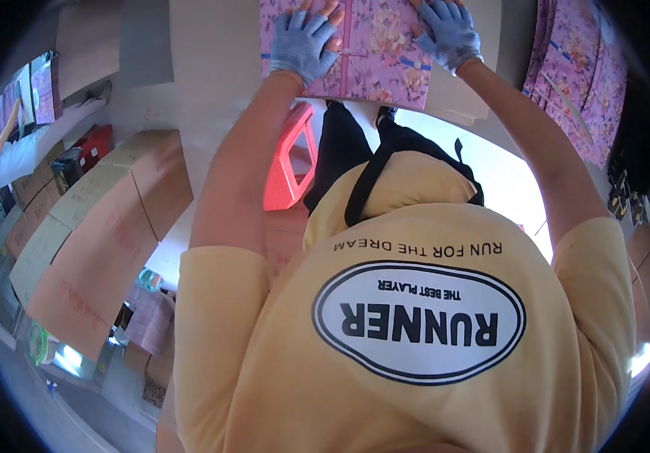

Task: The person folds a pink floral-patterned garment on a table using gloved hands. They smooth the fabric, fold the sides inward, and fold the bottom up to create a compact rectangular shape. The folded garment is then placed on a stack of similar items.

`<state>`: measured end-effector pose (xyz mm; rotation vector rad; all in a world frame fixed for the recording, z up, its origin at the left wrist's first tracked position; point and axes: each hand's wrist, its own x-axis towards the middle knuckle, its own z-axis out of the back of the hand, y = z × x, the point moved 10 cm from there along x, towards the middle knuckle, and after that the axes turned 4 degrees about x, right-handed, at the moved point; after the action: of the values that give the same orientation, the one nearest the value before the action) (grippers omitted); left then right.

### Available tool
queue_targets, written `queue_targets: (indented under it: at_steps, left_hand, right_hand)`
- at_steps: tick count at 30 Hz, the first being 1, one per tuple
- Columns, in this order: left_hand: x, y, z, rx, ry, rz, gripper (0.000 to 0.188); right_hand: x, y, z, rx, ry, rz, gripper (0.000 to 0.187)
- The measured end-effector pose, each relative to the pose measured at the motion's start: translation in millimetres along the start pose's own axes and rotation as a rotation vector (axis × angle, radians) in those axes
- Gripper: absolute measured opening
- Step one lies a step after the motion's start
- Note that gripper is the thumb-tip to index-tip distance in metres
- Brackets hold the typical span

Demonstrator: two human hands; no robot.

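At the top of the view lies a flat, purple floral-patterned piece [385, 79] with a pink strip down its middle and short blue bands near its sides. I cannot make out whether it is a bag, a box or a folder. My left hand [302, 47], in a blue-grey fingerless glove, rests on its left part with the fingers spread. My right hand [448, 34], gloved the same way, is spread at its right edge, with the fingertips partly cut off by the frame. Beneath the right side a plain brown cardboard surface [467, 98] shows.
A red plastic stool [292, 181] stands left of my legs. Large cardboard boxes [106, 241] fill the left side. Beyond them, a person [19, 158] in light clothing is at work. More purple floral pieces [577, 75] are stacked at the right.
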<state>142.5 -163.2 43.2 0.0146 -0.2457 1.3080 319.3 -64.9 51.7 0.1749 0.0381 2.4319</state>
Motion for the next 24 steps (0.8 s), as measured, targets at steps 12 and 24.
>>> queue_targets:
  at_steps: [12, 24]
  left_hand:
    - [5, -6, 2, -0.088, -0.005, 0.02, 0.054]
    - [29, 16, -6, -0.187, 0.036, -0.006, 0.045]
  right_hand:
    - [143, -55, -13, 0.059, -0.216, -0.23, 0.067]
    - [197, -40, 2, 0.132, -0.359, -0.248, 0.042]
